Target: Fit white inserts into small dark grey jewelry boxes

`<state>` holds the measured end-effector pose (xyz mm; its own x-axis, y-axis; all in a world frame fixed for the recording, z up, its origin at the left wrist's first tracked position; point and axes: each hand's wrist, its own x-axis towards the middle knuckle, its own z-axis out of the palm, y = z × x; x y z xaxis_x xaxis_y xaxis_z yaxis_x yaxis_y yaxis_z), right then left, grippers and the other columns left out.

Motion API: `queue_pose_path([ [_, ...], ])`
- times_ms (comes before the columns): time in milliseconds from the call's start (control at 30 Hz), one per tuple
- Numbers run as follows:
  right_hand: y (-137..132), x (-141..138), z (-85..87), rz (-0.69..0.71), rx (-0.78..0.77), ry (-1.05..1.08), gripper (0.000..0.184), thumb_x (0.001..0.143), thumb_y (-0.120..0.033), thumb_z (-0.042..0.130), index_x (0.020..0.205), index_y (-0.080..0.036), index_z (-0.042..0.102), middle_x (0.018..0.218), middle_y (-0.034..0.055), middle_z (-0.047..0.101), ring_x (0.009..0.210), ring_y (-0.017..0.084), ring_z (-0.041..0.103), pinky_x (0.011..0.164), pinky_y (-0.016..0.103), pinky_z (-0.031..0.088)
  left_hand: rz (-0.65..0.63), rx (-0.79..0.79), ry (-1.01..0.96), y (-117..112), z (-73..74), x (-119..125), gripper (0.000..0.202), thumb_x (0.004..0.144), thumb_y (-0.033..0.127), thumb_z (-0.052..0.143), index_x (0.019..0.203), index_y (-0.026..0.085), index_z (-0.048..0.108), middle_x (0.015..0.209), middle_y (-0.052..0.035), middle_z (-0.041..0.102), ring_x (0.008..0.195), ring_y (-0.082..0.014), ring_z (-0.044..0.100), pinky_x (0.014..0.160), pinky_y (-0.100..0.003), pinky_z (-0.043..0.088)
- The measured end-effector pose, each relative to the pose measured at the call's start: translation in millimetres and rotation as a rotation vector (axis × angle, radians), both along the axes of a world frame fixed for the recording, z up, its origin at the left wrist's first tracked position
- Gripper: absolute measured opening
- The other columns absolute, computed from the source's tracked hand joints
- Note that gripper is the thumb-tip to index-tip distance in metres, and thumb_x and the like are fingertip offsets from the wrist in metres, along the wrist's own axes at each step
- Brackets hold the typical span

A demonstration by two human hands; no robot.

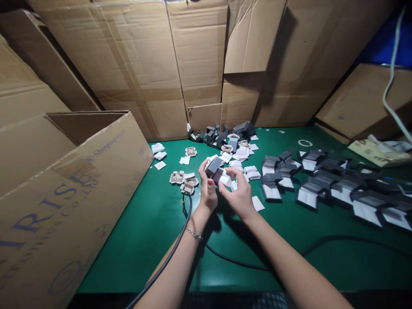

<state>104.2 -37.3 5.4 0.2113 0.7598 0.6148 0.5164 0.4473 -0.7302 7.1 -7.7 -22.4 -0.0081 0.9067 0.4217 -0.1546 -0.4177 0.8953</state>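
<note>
In the middle of the view, my left hand (207,193) is closed around a small black box (214,166) with its dark side facing up. My right hand (238,193) has its thumb and fingers closed on a white piece (222,177) at the box's right side. Whether that piece is the box's lining or a separate insert, I cannot tell. Just beyond my hands lie loose white card pieces (251,172). Folded cardboard inserts (189,185) with brown insides rest left of my left hand.
Rows of opened black boxes (344,189) with white insides cover the right side of the green table (225,274). More black boxes (222,134) are heaped at the back. A large carton (96,189) stands at left. A black cable (186,223) crosses my left forearm.
</note>
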Motion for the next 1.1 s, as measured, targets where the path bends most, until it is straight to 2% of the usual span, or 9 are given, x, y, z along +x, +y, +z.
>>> queue_pose_path([
  [300,0.9,2.3,-0.3,0.035,-0.021,-0.007,0.036,0.072,-0.025,0.060,0.108,-0.021,0.058,0.102,0.0069,0.065,0.093,0.020,0.061,0.082,0.034,0.051,0.036,0.060,-0.017,-3.5,0.8,2.2,0.080,0.080,0.074,0.030,0.142,0.023,0.020,0.125,-0.0154,0.051,0.113,-0.0261,0.054,0.104,-0.046,0.035],
  [600,5.0,5.6,-1.2,0.002,-0.116,-0.069,0.035,0.069,-0.028,0.060,0.104,-0.021,0.064,0.100,0.0087,0.068,0.092,0.025,0.062,0.092,0.050,0.044,0.032,0.032,-0.020,-3.4,1.3,0.9,0.080,0.078,0.075,0.033,0.137,0.021,0.028,0.127,-0.0158,0.050,0.113,-0.0269,0.054,0.099,-0.043,0.040],
  [700,7.3,4.9,-3.7,0.025,-0.120,-0.064,0.033,0.071,-0.027,0.058,0.103,-0.020,0.064,0.102,0.0097,0.068,0.096,0.025,0.061,0.091,0.047,0.046,0.021,-0.015,-0.064,-1.1,0.1,3.3,0.080,0.078,0.076,0.033,0.136,0.022,0.029,0.127,-0.0149,0.051,0.108,-0.0250,0.057,0.094,-0.040,0.044],
  [867,8.5,2.7,-8.4,0.099,-0.089,-0.002,0.031,0.075,-0.025,0.057,0.104,-0.018,0.062,0.106,0.0104,0.065,0.099,0.021,0.061,0.088,0.036,0.050,0.086,-0.111,-0.203,5.2,-2.8,9.6,0.072,0.081,0.073,0.030,0.135,0.025,0.033,0.121,-0.0121,0.055,0.106,-0.0223,0.058,0.093,-0.038,0.046],
  [967,9.7,2.4,-11.2,0.129,-0.121,0.061,0.030,0.075,-0.025,0.058,0.104,-0.019,0.063,0.110,0.0100,0.065,0.104,0.021,0.060,0.092,0.037,0.049,0.074,-0.121,-0.258,6.7,-5.4,10.9,0.069,0.082,0.071,0.032,0.133,0.025,0.035,0.120,-0.0116,0.056,0.107,-0.0220,0.058,0.095,-0.038,0.044],
  [1100,12.7,3.6,-14.3,0.226,-0.219,0.170,0.034,0.074,-0.029,0.062,0.107,-0.020,0.064,0.127,0.0111,0.059,0.119,0.024,0.053,0.103,0.041,0.041,0.055,-0.113,-0.321,9.0,-9.0,9.0,0.065,0.083,0.067,0.038,0.131,0.024,0.037,0.116,-0.0103,0.058,0.105,-0.0206,0.059,0.096,-0.037,0.043],
])
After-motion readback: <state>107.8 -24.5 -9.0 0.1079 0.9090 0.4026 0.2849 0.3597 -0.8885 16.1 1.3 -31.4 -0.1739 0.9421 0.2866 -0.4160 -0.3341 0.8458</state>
